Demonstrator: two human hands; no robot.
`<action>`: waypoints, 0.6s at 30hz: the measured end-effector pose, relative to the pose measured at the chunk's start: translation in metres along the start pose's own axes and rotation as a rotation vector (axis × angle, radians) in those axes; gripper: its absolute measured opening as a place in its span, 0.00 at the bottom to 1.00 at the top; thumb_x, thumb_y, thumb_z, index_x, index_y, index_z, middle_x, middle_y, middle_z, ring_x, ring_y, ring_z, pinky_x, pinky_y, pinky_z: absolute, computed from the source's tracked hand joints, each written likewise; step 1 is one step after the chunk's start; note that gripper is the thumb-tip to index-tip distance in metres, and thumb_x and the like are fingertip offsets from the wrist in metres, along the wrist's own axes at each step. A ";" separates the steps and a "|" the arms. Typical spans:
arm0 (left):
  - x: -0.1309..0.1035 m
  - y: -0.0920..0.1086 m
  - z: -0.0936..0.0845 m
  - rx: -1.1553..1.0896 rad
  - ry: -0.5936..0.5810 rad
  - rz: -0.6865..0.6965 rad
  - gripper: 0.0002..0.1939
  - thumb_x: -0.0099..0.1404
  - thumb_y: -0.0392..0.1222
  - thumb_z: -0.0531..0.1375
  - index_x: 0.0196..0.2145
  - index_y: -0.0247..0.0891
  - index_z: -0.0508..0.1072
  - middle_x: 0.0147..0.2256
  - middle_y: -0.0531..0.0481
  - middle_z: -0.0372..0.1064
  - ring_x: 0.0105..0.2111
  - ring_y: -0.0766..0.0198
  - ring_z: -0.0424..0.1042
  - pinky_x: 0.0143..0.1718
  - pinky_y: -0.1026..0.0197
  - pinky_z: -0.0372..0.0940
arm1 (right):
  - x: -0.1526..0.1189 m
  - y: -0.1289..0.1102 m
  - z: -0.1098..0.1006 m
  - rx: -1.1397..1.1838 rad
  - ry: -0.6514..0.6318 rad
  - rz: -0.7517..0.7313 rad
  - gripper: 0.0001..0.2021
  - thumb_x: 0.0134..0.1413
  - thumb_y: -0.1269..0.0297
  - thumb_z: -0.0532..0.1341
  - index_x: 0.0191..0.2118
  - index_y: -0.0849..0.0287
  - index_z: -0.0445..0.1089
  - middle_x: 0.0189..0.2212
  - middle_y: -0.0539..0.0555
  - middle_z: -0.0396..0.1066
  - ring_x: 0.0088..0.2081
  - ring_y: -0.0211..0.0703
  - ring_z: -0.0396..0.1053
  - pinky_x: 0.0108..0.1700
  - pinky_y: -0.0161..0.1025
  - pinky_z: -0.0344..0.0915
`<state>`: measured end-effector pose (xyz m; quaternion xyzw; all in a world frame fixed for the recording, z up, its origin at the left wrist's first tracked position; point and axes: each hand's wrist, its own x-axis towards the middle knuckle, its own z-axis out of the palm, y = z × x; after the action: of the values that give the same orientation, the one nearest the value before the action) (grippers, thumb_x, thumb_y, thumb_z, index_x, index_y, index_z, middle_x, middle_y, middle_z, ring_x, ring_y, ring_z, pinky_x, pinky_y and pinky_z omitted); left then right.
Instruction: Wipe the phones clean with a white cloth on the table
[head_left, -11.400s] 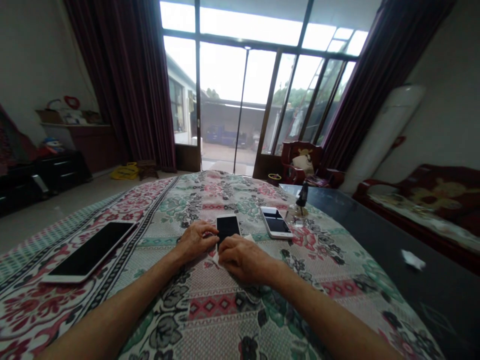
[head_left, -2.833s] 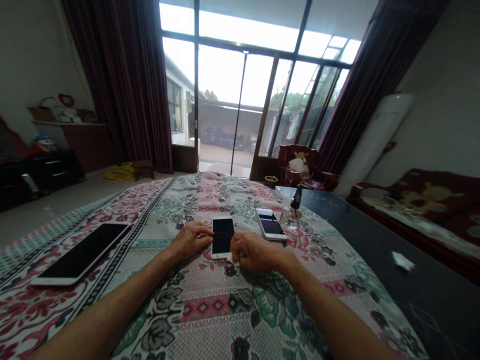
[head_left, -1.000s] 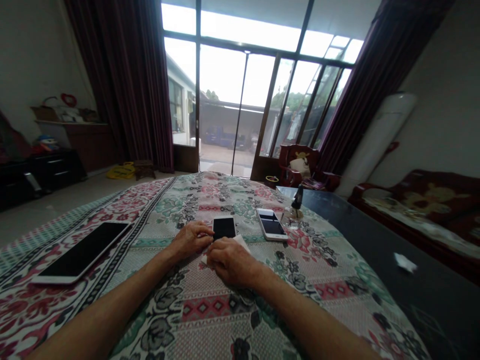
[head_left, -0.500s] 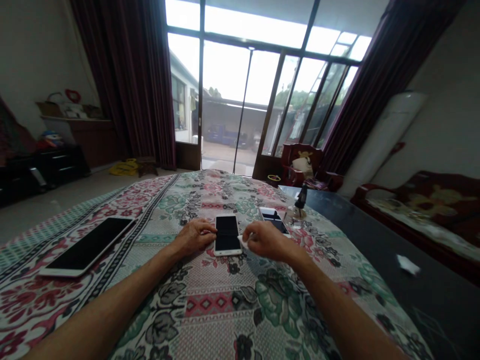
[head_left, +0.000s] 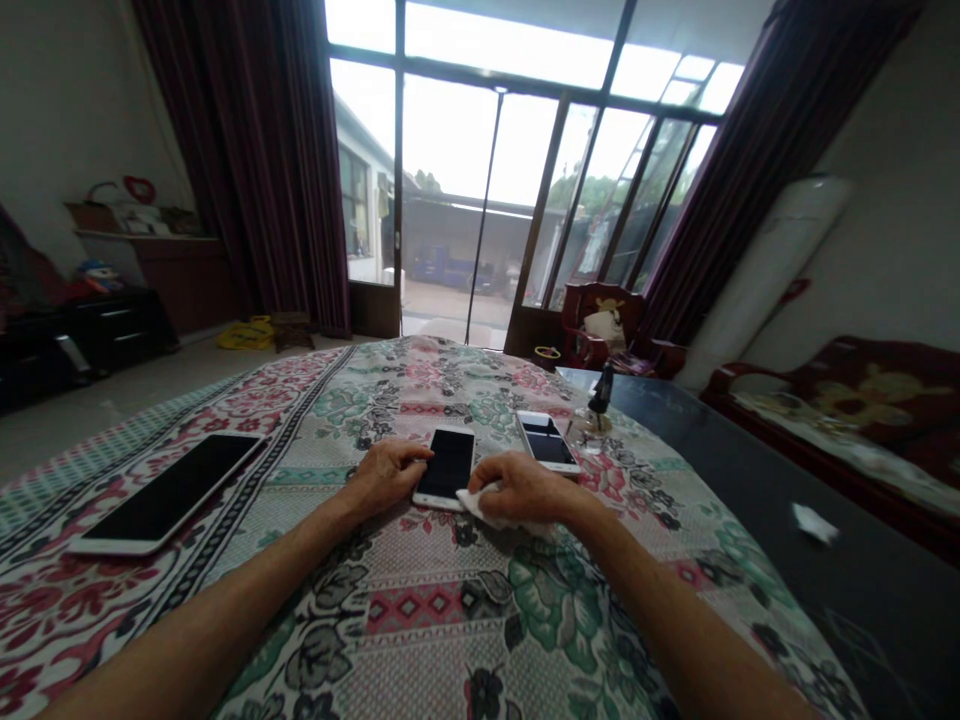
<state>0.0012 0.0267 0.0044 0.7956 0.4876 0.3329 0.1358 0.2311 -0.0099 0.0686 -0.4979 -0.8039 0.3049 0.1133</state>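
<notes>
A white phone with a dark screen (head_left: 448, 465) lies on the flowered tablecloth (head_left: 442, 650), turned slightly. My left hand (head_left: 386, 474) holds its left edge, thumb and fingers closed on it. A crumpled white tissue (head_left: 487, 503) is pinched in my right hand (head_left: 517, 487), at the phone's lower right corner. Just beyond that hand lies a second white phone (head_left: 546, 441). At the left rests a large white tablet (head_left: 172, 492), screen up and dark.
A dark bottle-like object (head_left: 601, 392) stands on a round base behind the second phone. On the dark table surface (head_left: 757, 480) at the right lies a white scrap (head_left: 814, 523). A red wooden chair (head_left: 600, 325) and glass doors are farther back.
The middle phone has turned, its lower end swinging left. My right hand has moved slightly down and left with the tissue, which now shows more.
</notes>
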 end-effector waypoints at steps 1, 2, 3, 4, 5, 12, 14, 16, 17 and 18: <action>0.001 0.000 -0.001 -0.004 -0.013 -0.013 0.14 0.59 0.36 0.56 0.40 0.42 0.79 0.41 0.48 0.77 0.41 0.58 0.74 0.46 0.57 0.66 | 0.000 -0.002 0.004 0.012 0.003 -0.024 0.13 0.43 0.72 0.57 0.35 0.58 0.76 0.30 0.51 0.75 0.27 0.36 0.68 0.27 0.30 0.61; 0.001 0.000 -0.002 -0.011 -0.025 -0.021 0.15 0.58 0.36 0.56 0.41 0.42 0.79 0.41 0.49 0.77 0.42 0.58 0.74 0.46 0.57 0.66 | -0.001 -0.004 0.008 0.020 0.004 -0.051 0.14 0.43 0.71 0.57 0.36 0.58 0.76 0.30 0.51 0.75 0.27 0.36 0.68 0.27 0.31 0.61; 0.002 0.001 -0.004 -0.022 -0.037 -0.021 0.15 0.58 0.37 0.56 0.41 0.42 0.79 0.42 0.49 0.77 0.43 0.58 0.74 0.47 0.57 0.65 | -0.001 -0.007 0.013 0.025 0.004 -0.090 0.15 0.43 0.72 0.57 0.38 0.58 0.76 0.30 0.51 0.75 0.27 0.36 0.68 0.27 0.31 0.61; 0.003 0.001 -0.006 -0.035 -0.050 -0.017 0.16 0.59 0.37 0.55 0.42 0.43 0.78 0.44 0.50 0.76 0.44 0.57 0.73 0.48 0.57 0.65 | -0.002 -0.010 0.017 0.028 0.002 -0.139 0.16 0.43 0.72 0.57 0.40 0.57 0.76 0.31 0.51 0.75 0.28 0.36 0.68 0.28 0.31 0.62; 0.003 0.001 -0.009 -0.046 -0.065 -0.012 0.16 0.59 0.38 0.55 0.43 0.42 0.78 0.45 0.50 0.76 0.45 0.57 0.73 0.49 0.57 0.65 | -0.002 -0.013 0.021 0.029 -0.007 -0.198 0.17 0.43 0.72 0.57 0.41 0.57 0.75 0.33 0.51 0.76 0.30 0.37 0.69 0.30 0.31 0.63; 0.001 0.007 -0.013 0.048 -0.104 0.021 0.26 0.57 0.50 0.60 0.52 0.36 0.72 0.50 0.40 0.71 0.49 0.49 0.70 0.51 0.51 0.62 | 0.002 -0.007 0.012 -0.012 0.083 -0.238 0.17 0.44 0.73 0.58 0.42 0.58 0.75 0.37 0.52 0.76 0.34 0.39 0.71 0.37 0.33 0.64; -0.001 0.010 -0.012 0.085 -0.104 0.057 0.32 0.54 0.51 0.63 0.54 0.36 0.69 0.52 0.38 0.69 0.51 0.47 0.68 0.53 0.49 0.60 | 0.007 0.002 0.006 -0.032 0.250 -0.173 0.15 0.45 0.73 0.58 0.41 0.59 0.75 0.36 0.53 0.76 0.35 0.40 0.71 0.38 0.34 0.64; -0.001 0.011 -0.013 0.102 -0.123 0.085 0.33 0.52 0.48 0.64 0.55 0.36 0.68 0.53 0.38 0.68 0.52 0.47 0.67 0.54 0.49 0.58 | 0.012 0.010 0.002 -0.051 0.391 -0.119 0.14 0.47 0.73 0.58 0.40 0.60 0.75 0.38 0.54 0.76 0.38 0.41 0.71 0.41 0.36 0.64; 0.000 0.010 -0.015 0.098 -0.153 0.096 0.33 0.51 0.46 0.64 0.56 0.38 0.68 0.53 0.39 0.68 0.52 0.48 0.66 0.54 0.50 0.58 | 0.014 0.013 0.001 -0.058 0.442 -0.089 0.13 0.47 0.73 0.58 0.40 0.60 0.75 0.38 0.54 0.76 0.39 0.41 0.71 0.43 0.37 0.63; 0.001 0.009 -0.018 0.087 -0.192 0.101 0.34 0.51 0.44 0.63 0.56 0.39 0.67 0.53 0.41 0.68 0.52 0.49 0.66 0.54 0.51 0.58 | 0.015 0.015 0.001 -0.060 0.481 -0.058 0.13 0.48 0.72 0.58 0.40 0.60 0.75 0.39 0.54 0.76 0.39 0.42 0.70 0.44 0.37 0.63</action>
<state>-0.0045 0.0210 0.0227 0.8525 0.4457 0.2402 0.1300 0.2345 0.0080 0.0573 -0.5359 -0.7765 0.1500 0.2954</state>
